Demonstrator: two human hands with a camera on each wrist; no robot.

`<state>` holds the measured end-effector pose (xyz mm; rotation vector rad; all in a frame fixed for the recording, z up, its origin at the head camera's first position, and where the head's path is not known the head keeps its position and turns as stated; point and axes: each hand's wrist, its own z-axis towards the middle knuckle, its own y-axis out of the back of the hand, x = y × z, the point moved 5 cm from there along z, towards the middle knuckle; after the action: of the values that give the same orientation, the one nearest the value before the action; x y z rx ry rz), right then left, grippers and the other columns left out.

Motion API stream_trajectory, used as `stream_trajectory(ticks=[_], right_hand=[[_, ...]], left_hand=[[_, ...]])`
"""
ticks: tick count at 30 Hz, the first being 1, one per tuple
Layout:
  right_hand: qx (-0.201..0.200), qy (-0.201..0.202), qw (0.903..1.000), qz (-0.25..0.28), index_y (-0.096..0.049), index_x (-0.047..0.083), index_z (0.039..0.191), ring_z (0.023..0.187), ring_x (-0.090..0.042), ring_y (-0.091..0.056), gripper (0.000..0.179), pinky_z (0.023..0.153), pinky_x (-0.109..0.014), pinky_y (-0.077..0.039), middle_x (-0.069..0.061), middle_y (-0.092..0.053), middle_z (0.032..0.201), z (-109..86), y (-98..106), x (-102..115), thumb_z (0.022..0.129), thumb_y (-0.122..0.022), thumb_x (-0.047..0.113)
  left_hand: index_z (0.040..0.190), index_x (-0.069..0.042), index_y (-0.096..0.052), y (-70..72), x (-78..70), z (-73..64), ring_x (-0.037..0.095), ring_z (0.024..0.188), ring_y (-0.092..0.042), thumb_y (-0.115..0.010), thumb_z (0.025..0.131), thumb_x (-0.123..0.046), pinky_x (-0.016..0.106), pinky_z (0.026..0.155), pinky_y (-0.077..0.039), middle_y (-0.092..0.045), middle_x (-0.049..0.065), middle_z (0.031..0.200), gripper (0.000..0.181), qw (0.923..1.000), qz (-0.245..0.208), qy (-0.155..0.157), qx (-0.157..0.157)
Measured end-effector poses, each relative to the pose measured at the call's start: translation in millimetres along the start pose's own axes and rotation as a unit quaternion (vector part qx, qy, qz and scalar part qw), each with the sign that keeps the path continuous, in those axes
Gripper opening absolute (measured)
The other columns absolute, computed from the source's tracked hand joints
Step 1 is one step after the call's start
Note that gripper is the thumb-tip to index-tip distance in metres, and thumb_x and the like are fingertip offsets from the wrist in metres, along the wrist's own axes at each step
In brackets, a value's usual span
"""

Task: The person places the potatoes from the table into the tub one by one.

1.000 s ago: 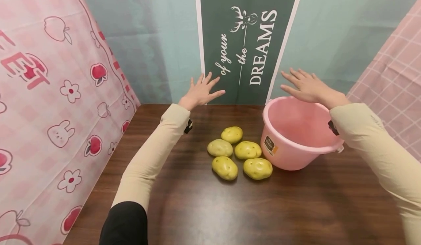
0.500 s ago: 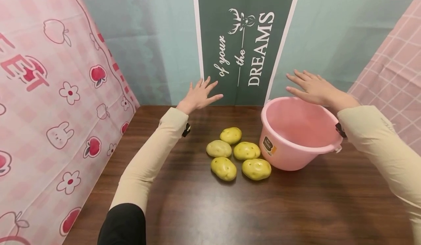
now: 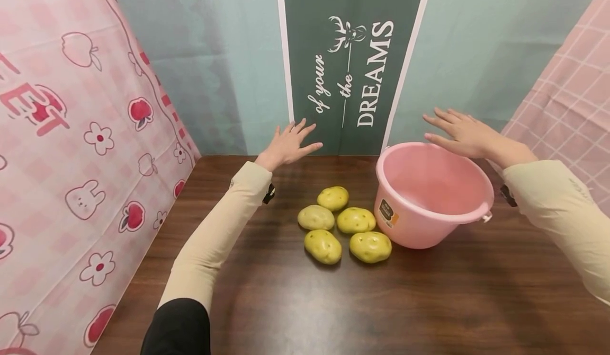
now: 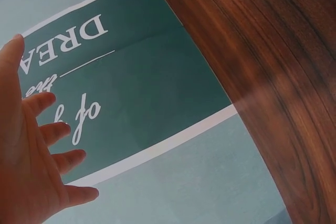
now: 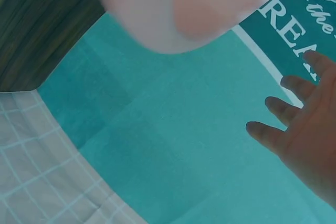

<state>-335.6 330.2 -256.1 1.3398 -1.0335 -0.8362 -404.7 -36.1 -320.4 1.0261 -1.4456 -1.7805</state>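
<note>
Several yellow potatoes lie in a loose cluster on the brown wooden table. Just right of them stands a pink bucket, upright, with a label on its side. My left hand hovers beyond the potatoes near the back cloth, fingers spread, holding nothing. Over the bucket's far rim hovers my right hand, palm down with straight fingers, also holding nothing. In the left wrist view the left hand shows its spread fingers. The right wrist view shows the right hand beside the blurred bucket rim.
A teal cloth with a dark green printed panel hangs at the back. Pink patterned cloth closes the left side, and pink checked cloth the right.
My right hand has drifted right and slightly down over the bucket. The left hand has dropped a little in view. The potatoes and bucket keep their places on the table.
</note>
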Motion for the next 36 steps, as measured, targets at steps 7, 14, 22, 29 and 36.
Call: stream_trajectory(ticks=[7, 14, 22, 29, 36], right_hand=[[0.008, -0.003, 1.0000, -0.003, -0.015, 0.017, 0.149, 0.138, -0.045, -0.001, 0.065, 0.100, -0.069, -0.008, -0.020, -0.005, 0.153, -7.6, -7.9, -7.0, 0.097, -0.034, 0.049], [0.001, 0.004, 0.9998, 0.019, -0.018, 0.019, 0.149, 0.138, -0.044, -0.003, 0.059, 0.096, -0.072, -0.011, -0.018, -0.009, 0.154, -17.5, -17.0, -15.9, 0.098, -0.034, 0.044], [-0.020, 0.037, 0.9979, 0.050, -0.020, 0.018, 0.149, 0.138, -0.045, -0.006, 0.055, 0.100, -0.069, -0.009, -0.020, -0.012, 0.153, -22.9, -21.4, -21.8, 0.099, -0.036, 0.036], [-0.031, 0.052, 0.9956, 0.072, -0.019, 0.017, 0.149, 0.138, -0.044, -0.005, 0.054, 0.103, -0.067, -0.007, -0.021, -0.013, 0.152, -26.6, -25.5, -20.7, 0.100, -0.038, 0.031], [-0.040, 0.050, 0.9944, 0.084, -0.021, 0.017, 0.148, 0.138, -0.044, -0.008, 0.055, 0.103, -0.065, -0.009, -0.021, -0.014, 0.152, -27.8, -35.9, -23.6, 0.099, -0.039, 0.032]], left_hand=[[0.149, -0.030, -0.016, -8.3, -1.9, -0.7, 0.029, 0.142, -0.012, -0.029, 0.088, -0.069, 0.060, 0.108, -0.006, -0.011, 0.004, 0.155, 0.074, 0.9998, -0.003, -0.002, 0.018], [0.149, -0.028, -0.018, -16.7, -4.0, -2.0, 0.030, 0.141, -0.015, -0.032, 0.088, -0.069, 0.061, 0.108, -0.007, -0.016, 0.005, 0.155, 0.075, 0.9996, -0.011, -0.016, 0.018], [0.148, -0.028, -0.021, -27.3, -2.0, -2.9, 0.029, 0.140, -0.019, -0.034, 0.086, -0.070, 0.057, 0.109, -0.011, -0.018, 0.003, 0.154, 0.077, 0.9992, -0.020, -0.026, 0.023], [0.147, -0.023, -0.025, -35.8, -5.2, -0.8, 0.030, 0.137, -0.027, -0.039, 0.086, -0.068, 0.049, 0.109, -0.023, -0.024, 0.006, 0.152, 0.077, 0.9974, -0.030, -0.057, 0.031], [0.147, -0.023, -0.027, -50.2, -11.8, -2.3, 0.030, 0.136, -0.028, -0.042, 0.084, -0.069, 0.045, 0.107, -0.029, -0.026, 0.006, 0.151, 0.079, 0.9944, -0.050, -0.080, 0.048]])
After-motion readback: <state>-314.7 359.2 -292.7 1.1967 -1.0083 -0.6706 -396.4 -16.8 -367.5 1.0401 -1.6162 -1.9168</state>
